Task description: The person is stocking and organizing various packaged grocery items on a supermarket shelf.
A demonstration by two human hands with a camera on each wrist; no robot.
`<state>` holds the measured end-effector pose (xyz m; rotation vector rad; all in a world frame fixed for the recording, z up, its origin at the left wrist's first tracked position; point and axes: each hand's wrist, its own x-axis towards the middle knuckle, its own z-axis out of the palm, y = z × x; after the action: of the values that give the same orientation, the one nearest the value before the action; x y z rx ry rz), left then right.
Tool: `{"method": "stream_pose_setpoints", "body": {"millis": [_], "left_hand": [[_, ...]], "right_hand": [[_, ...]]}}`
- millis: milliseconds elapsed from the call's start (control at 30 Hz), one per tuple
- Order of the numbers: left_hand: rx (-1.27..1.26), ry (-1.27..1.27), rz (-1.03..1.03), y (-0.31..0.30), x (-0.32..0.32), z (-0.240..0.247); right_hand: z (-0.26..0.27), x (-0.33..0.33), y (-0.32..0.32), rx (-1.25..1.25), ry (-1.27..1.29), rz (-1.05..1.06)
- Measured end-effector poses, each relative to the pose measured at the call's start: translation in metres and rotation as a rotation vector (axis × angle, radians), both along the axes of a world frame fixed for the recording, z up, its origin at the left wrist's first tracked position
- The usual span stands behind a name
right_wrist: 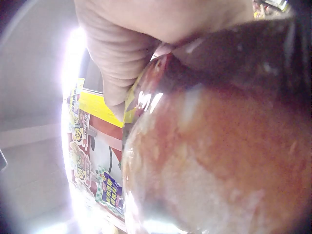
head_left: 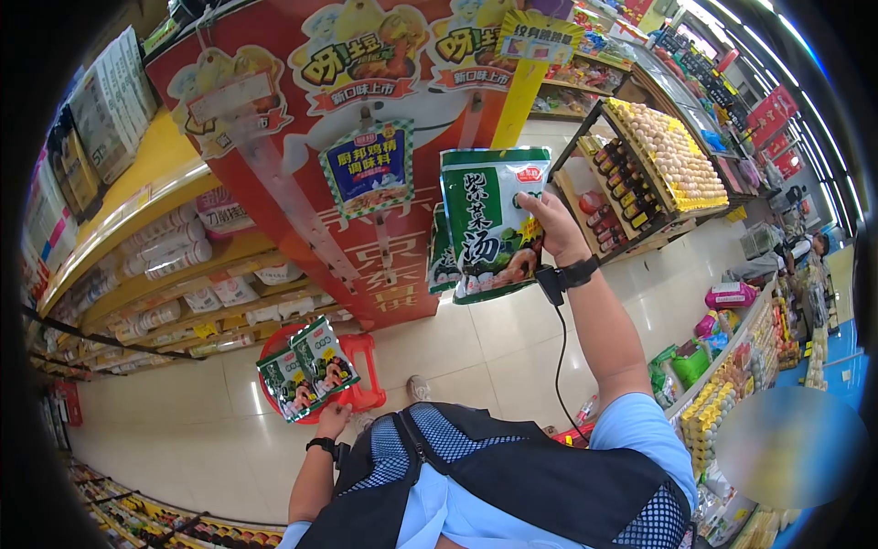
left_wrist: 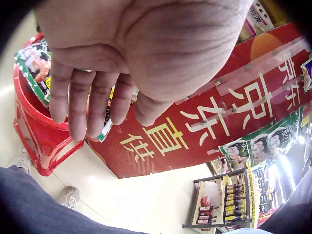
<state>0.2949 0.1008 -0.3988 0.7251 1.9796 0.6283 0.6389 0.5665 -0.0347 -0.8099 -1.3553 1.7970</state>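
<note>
My right hand [head_left: 555, 224] grips a green seaweed soup packet [head_left: 485, 206] at its right edge, thumb across the front, in front of the red display. Part of another green packet [head_left: 442, 261] shows behind it. In the right wrist view the packet's glossy printed front [right_wrist: 219, 161] fills much of the frame, beside the curled thumb. My left hand [left_wrist: 146, 53] is low beside a red plastic stool [head_left: 368, 371], its fingers loosely extended and nothing held in them. Green soup packets [head_left: 306, 366] lie on the stool, partly behind the left fingers in the left wrist view.
A red display panel [head_left: 265, 183] with a hanging blue seasoning packet [head_left: 366, 169] stands ahead. Shelves of goods [head_left: 174, 265] run along the left. To the right are an egg rack [head_left: 663, 151] with bottles below and stacked goods [head_left: 713, 412]. Tiled floor [head_left: 476, 366] lies between.
</note>
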Motion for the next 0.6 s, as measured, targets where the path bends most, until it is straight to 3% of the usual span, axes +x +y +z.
{"method": "stream_pose_setpoints", "body": {"millis": [67,133,200,267,300,333,400,433,467,500,533,567,600], "left_hand": [[0.01,0.011,0.005,-0.001,0.0,-0.003],[0.016,0.135,-0.118,-0.006,-0.007,0.002],[0.005,0.192,-0.202,-0.016,-0.013,0.013],[0.004,0.184,-0.29,-0.034,-0.028,0.022],[0.067,0.19,-0.32,-0.052,-0.037,0.019],[-0.032,0.116,-0.321,-0.066,-0.048,0.029],[-0.066,0.217,-0.377,-0.086,-0.068,0.049],[-0.104,0.224,-0.382,-0.101,-0.082,0.037],[-0.128,0.208,-0.334,-0.108,-0.091,0.043],[-0.151,0.192,-0.292,-0.11,-0.1,0.053],[-0.18,0.18,-0.281,-0.107,-0.109,0.046],[-0.209,0.167,-0.277,-0.104,-0.12,0.038],[-0.237,0.154,-0.278,-0.102,-0.133,0.027]], "right_hand": [[-0.014,0.0,0.001,0.006,-0.027,-0.011],[-0.041,0.005,0.008,0.084,-0.099,-0.051],[-0.062,0.012,0.009,0.23,-0.124,-0.193],[-0.094,0.025,0.022,0.164,0.049,-0.213],[-0.086,0.018,0.011,0.174,0.023,-0.267],[-0.071,0.007,-0.013,0.104,0.104,-0.317],[-0.091,0.016,-0.022,0.271,0.046,-0.311],[-0.103,0.012,-0.044,0.269,0.033,-0.52],[-0.092,-0.013,-0.086,0.361,-0.056,-0.599],[-0.15,0.024,-0.08,0.332,-0.041,-0.682],[-0.201,0.069,-0.081,0.193,-0.32,-0.624],[-0.22,0.064,-0.119,0.114,-0.434,-0.614],[-0.27,0.1,-0.144,0.072,-0.676,-0.316]]}}
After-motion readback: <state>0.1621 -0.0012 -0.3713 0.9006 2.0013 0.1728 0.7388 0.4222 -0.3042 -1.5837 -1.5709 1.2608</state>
